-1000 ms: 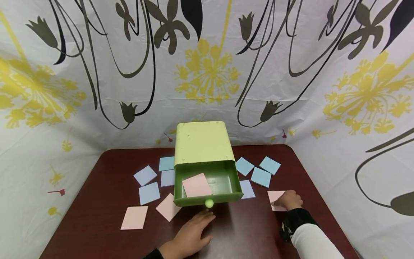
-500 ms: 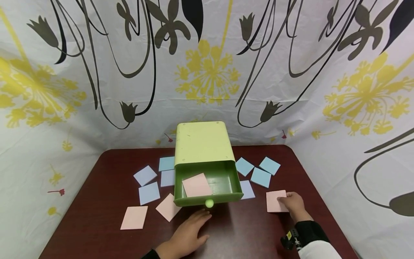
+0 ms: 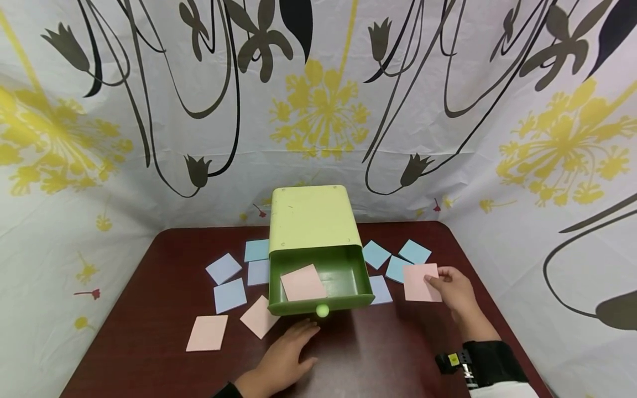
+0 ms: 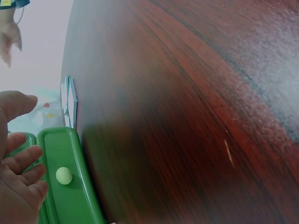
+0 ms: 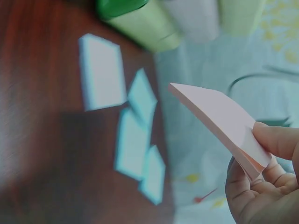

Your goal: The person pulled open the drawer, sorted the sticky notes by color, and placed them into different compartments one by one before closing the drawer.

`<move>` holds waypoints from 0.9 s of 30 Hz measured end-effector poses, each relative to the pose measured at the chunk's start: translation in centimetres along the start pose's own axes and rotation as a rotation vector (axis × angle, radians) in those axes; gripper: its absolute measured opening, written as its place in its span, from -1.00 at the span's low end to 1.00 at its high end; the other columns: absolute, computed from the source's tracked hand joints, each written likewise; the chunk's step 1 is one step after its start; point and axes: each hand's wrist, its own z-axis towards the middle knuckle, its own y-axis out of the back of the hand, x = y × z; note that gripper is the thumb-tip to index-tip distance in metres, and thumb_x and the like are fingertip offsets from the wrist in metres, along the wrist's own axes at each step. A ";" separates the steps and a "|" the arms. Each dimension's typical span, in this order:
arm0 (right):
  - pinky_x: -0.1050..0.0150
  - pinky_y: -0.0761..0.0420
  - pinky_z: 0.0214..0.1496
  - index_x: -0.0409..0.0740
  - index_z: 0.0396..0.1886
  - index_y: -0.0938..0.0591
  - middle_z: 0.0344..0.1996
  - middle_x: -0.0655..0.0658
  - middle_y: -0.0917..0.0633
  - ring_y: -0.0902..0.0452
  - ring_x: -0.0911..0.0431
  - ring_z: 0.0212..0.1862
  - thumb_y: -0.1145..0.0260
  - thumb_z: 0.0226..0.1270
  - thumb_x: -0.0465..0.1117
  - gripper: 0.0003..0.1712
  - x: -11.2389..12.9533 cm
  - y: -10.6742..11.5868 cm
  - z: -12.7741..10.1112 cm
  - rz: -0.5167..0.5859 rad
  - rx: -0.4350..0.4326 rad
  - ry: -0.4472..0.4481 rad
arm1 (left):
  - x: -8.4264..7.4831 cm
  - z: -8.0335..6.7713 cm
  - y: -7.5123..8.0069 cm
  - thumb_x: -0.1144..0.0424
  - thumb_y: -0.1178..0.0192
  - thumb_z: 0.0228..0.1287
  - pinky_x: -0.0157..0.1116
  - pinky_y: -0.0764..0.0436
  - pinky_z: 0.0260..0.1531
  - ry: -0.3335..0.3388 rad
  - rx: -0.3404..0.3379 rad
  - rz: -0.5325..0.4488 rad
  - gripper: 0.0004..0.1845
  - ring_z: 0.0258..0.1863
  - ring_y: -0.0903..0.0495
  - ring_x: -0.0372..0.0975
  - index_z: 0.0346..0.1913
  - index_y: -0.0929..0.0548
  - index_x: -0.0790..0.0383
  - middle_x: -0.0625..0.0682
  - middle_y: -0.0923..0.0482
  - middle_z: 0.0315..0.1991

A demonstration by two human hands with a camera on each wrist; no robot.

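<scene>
My right hand (image 3: pixel 457 294) pinches a pink sticky note pad (image 3: pixel 419 282) by its right edge, thumb on top and fingers below. In the right wrist view the sticky note pad (image 5: pixel 219 119) is tilted and held above the table. My left hand (image 3: pixel 281 356) lies with relaxed, extended fingers just in front of the pulled-out green drawer (image 3: pixel 343 305), near its round knob (image 3: pixel 322 310); it holds nothing. Inside the drawer is another pink pad (image 3: pixel 302 283). The drawer belongs to a pale yellow-green box (image 3: pixel 314 216).
Left of the box lie two pink pads, one being the far-left pad (image 3: pixel 207 333), plus several blue and lilac pads (image 3: pixel 230 296). To its right are light-blue pads (image 3: pixel 376 254) and a lilac pad (image 3: pixel 380 290). A patterned curtain (image 3: pixel 318 110) stands behind the dark red table (image 3: pixel 134 342).
My right hand has gripped the pink sticky note pad and lifted it off the table, up and slightly left. My left hand has shifted slightly left and down; the drawer stays pulled out.
</scene>
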 end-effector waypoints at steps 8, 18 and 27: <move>0.37 -0.53 -0.32 -0.36 0.16 -0.40 -0.08 -0.28 -0.52 -0.46 0.06 -0.18 -0.21 0.42 -0.01 -0.45 4.5 0.1 -1.7 0.007 -0.019 0.099 | 0.5 -0.5 0.4 0.15 -0.33 0.21 -0.06 -0.44 0.21 0.069 0.044 -0.050 -0.43 0.31 -0.36 0.01 0.27 -0.49 0.23 0.11 -0.45 0.27; 0.40 -0.55 -0.34 -0.34 0.07 -0.43 -0.22 -0.13 -0.58 -0.48 0.23 -0.31 -0.27 0.38 -0.08 -0.53 8.5 -0.8 -3.6 0.080 -0.011 0.194 | 1.4 -1.4 0.8 0.17 -0.34 0.20 -0.02 -0.45 0.19 0.093 0.011 -0.051 -0.42 0.30 -0.37 0.02 0.27 -0.48 0.27 0.13 -0.44 0.27; 0.40 -0.57 -0.31 -0.35 0.05 -0.45 -0.23 -0.14 -0.59 -0.50 0.23 -0.32 -0.29 0.36 -0.18 -0.59 10.5 -2.6 -4.4 0.138 0.044 0.252 | 2.0 -2.1 0.9 0.18 -0.34 0.18 -0.02 -0.43 0.21 0.099 -0.023 -0.029 -0.43 0.28 -0.39 0.03 0.25 -0.50 0.29 0.14 -0.47 0.24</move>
